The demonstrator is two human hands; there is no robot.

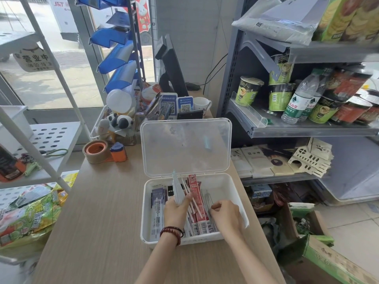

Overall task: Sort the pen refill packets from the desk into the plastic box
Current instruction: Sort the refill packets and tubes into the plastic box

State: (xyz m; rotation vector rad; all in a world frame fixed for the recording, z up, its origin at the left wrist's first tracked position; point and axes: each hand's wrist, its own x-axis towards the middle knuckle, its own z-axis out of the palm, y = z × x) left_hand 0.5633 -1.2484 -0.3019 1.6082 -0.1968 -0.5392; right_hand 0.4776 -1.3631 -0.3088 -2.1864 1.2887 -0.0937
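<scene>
A clear plastic box (229, 182) stands open on the wooden desk, its lid (185, 147) tipped back. Inside lie purple-and-white refill packets (156, 203) on the left and red refill packets (196, 193) in the middle. My left hand (177, 210) is inside the box and grips a bundle of clear, whitish refill packets (178, 190) that stands tilted upward. My right hand (225, 215) is at the box's right side, its fingertips pinching a clear refill packet (208, 199) that lies against the red ones.
A tape dispenser (102, 151) and a clear bin of small toys (117, 124) stand at the desk's back left, QR payment stands (177, 105) and a mug (202, 104) behind the lid. A white rack (51, 140) with snack bags stands left, grey shelves (297, 128) right.
</scene>
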